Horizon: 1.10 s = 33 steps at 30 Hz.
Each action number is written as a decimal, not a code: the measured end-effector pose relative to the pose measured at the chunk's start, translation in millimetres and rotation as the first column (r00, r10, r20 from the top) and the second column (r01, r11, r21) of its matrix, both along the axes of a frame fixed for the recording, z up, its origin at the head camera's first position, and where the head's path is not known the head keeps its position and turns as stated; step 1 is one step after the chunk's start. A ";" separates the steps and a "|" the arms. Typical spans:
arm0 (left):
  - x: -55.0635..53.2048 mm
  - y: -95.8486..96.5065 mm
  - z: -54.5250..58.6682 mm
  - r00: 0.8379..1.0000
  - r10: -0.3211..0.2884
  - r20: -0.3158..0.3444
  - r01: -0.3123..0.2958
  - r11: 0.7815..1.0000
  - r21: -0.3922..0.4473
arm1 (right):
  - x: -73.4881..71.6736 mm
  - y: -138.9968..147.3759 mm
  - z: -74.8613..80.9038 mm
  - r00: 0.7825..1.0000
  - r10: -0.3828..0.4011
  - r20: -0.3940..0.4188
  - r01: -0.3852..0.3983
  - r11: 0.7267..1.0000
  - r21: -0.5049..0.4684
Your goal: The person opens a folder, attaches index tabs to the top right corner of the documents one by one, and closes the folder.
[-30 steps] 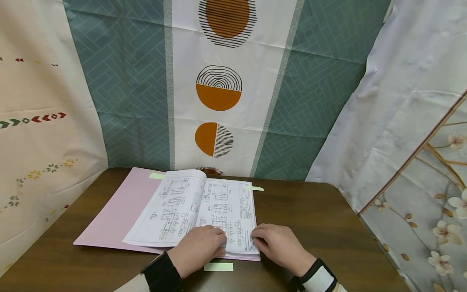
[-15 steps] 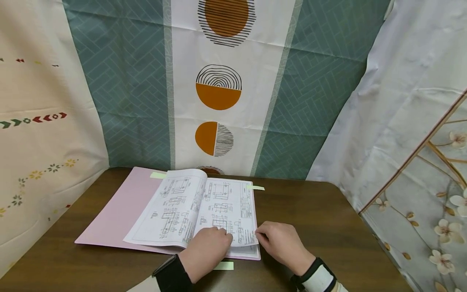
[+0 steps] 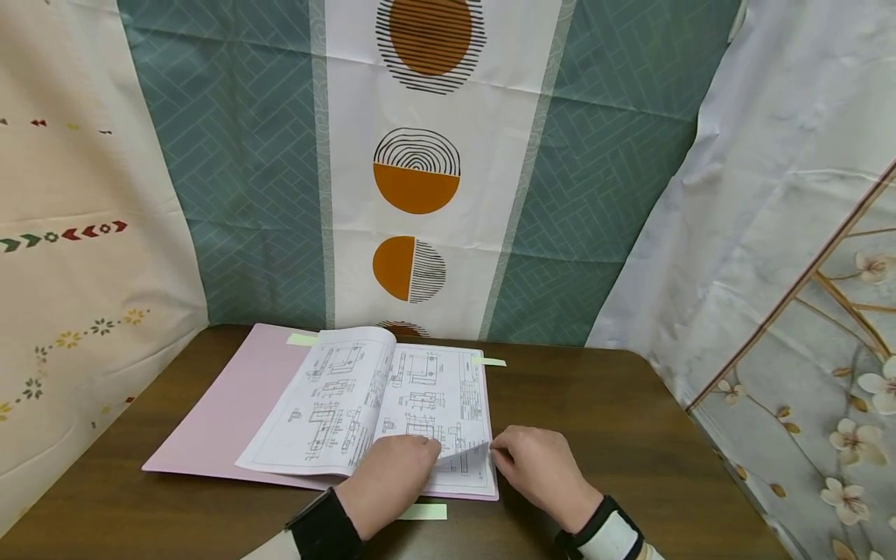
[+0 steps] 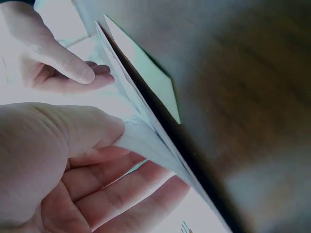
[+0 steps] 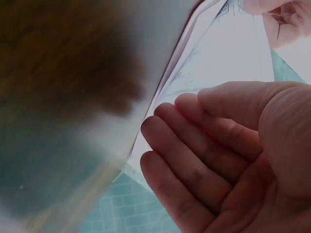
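A booklet of line-drawn technical sheets [image 3: 430, 389] lies spread in a pink folder [image 3: 210, 420]. My left hand [image 3: 392, 474] pinches the lower edge of the right-hand sheet. In the left wrist view, the left thumb [image 4: 92, 126] is on one side of the paper [image 4: 150, 145] and the fingers are behind it. My right hand [image 3: 539, 470] pinches the same sheet at its right edge, between thumb and forefinger; its other fingers [image 5: 189, 179] are loosely bent in the right wrist view. Between the hands the sheet's lower part is raised, showing another drawing below.
Pale green sticky strips mark the folder's top left [image 3: 302, 340] and the sheets' top right [image 3: 493, 362]. Another green strip [image 3: 423, 512] lies near the front, partly behind my left hand. Patterned cloth [image 3: 420, 187] hangs behind the brown table [image 3: 595, 412].
The right-hand sheet's lower edge has come up from the pages beneath. My left hand has shifted slightly right with it, and my right hand has moved slightly right at the page edge.
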State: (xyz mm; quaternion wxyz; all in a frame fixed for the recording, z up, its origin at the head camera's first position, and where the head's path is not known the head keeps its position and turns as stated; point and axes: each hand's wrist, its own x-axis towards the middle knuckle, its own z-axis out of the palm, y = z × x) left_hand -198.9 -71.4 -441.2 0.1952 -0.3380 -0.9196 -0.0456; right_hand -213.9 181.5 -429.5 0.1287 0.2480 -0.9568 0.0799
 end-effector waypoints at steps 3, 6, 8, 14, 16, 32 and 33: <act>-0.8 -1.7 -0.2 1.000 0.012 0.007 -0.012 0.998 0.067 | 1.3 -1.1 1.5 0.998 0.069 0.003 -0.069 0.998 -0.006; 0.2 -4.6 1.6 0.999 0.029 0.020 -0.031 0.991 0.132 | 1.1 -2.0 0.2 0.988 0.153 0.005 -0.153 0.988 -0.002; 1.6 -6.8 3.6 0.999 0.042 0.017 -0.044 0.986 0.160 | 1.0 -1.6 -1.3 0.980 0.198 0.003 -0.198 0.980 0.006; 5.4 -15.9 9.5 0.997 0.073 -0.022 -0.067 0.978 0.200 | 2.4 -0.9 -3.3 0.971 0.241 -0.001 -0.240 0.970 0.029; 6.0 -19.3 11.0 0.995 0.091 -0.047 -0.080 0.976 0.202 | 2.6 -0.9 -3.3 0.971 0.238 -0.004 -0.238 0.971 0.034; 11.7 -45.8 17.6 0.961 0.211 -0.177 -0.186 0.971 0.148 | 3.7 -3.0 -2.5 0.976 0.217 0.008 -0.218 0.976 0.027; 12.3 -47.8 17.5 0.959 0.213 -0.188 -0.186 0.971 0.152 | 3.6 -3.1 -2.7 0.976 0.217 0.009 -0.217 0.976 0.027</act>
